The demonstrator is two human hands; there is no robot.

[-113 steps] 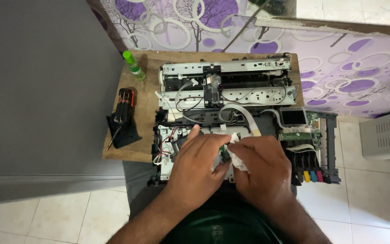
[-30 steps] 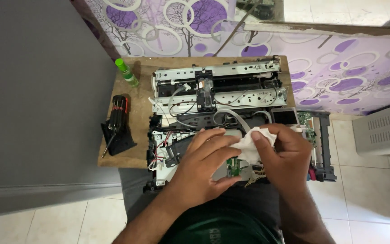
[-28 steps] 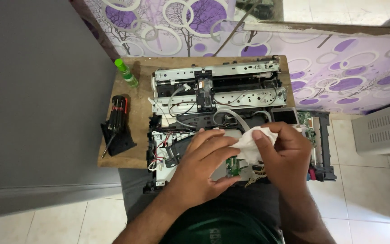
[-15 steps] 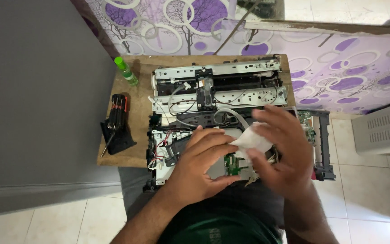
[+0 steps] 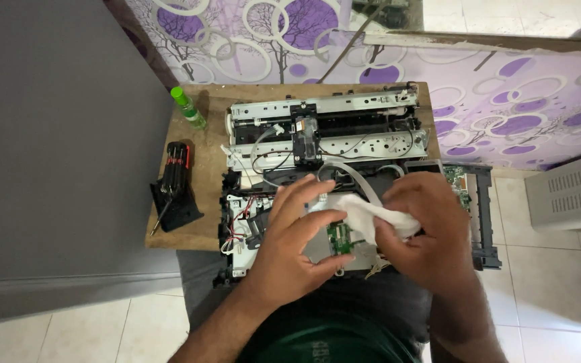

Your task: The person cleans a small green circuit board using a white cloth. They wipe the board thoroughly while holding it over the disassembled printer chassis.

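Your right hand has swung the white cloth back onto the small green board, clenched around it; your left hand pinches that board steady.

A small wooden board serves as the work surface, above a tiled floor. A dismantled printer chassis occupies most of the board. Left of the chassis, near the far corner, lies a green-capped bottle. Also left of the chassis, toward the near edge, sits a black screwdriver set.
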